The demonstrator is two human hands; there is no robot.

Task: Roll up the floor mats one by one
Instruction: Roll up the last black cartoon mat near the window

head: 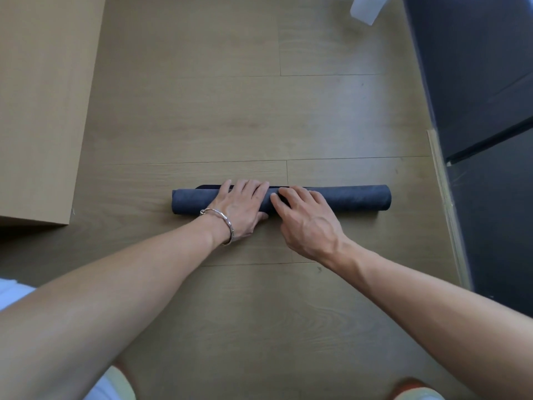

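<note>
On rolled mat | left hand fingers flat, pressing | right hand fingers bent, tips pressing

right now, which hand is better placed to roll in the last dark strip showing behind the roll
Likely the left hand: its straight fingers lie across the rolled mat and reach the dark strip at the far side. The right hand sits where the strip ends.

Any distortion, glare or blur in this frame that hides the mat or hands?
Head view: wide-angle stretch swells the forearms at the lower edge; soft sheen on the floor beyond the rolled mat; left hand and right hand sharp; white object at top blurred.
</note>
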